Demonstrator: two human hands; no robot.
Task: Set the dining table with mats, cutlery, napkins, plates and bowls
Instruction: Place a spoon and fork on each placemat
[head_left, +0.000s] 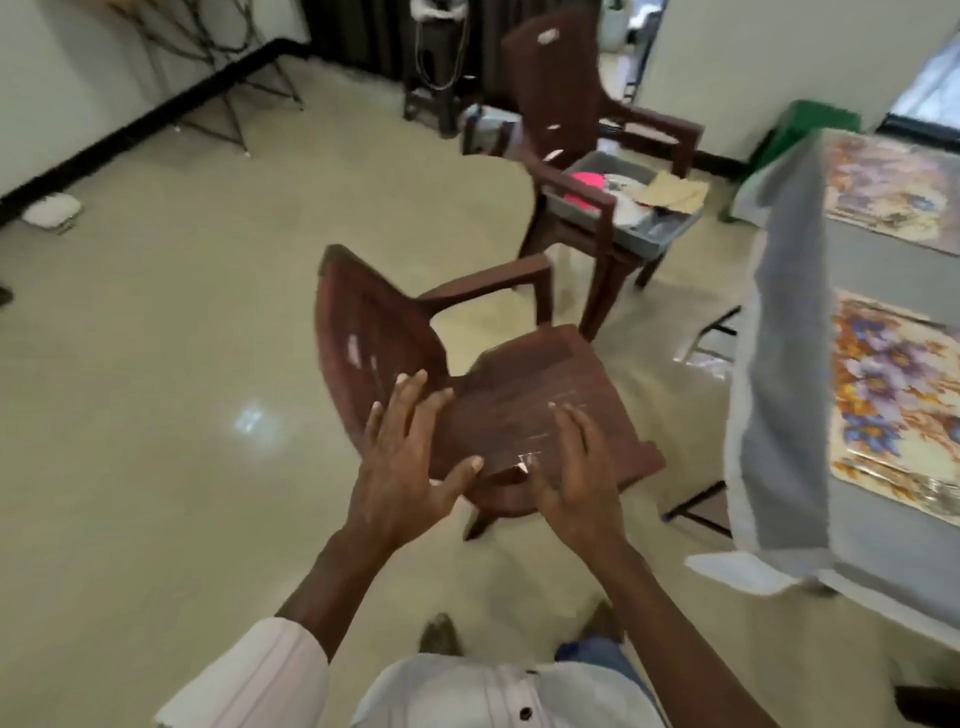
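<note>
Both empty, fingers spread: left hand (410, 467) and right hand (576, 478) above near chair (545, 405). Two mats (893, 395) lie along table (872, 260) edge; tray (660, 234) of supplies sits on far chair (550, 104) seat. Risk: near chair blocks the way, so the tray could get knocked.

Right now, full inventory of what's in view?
near chair: 1, brown, centre, under the hands
far chair: 1, brown, behind it
tub: 1, grey, on far chair's seat
pink item: 1, pink, in tub
cloth: 1, beige, at tub's right side
table: 1, grey cover, right
mats: 2, floral, on table
green object: 1, behind table
white object: 1, floor, far left
left hand: open, over near chair
right hand: open, over near chair
</note>
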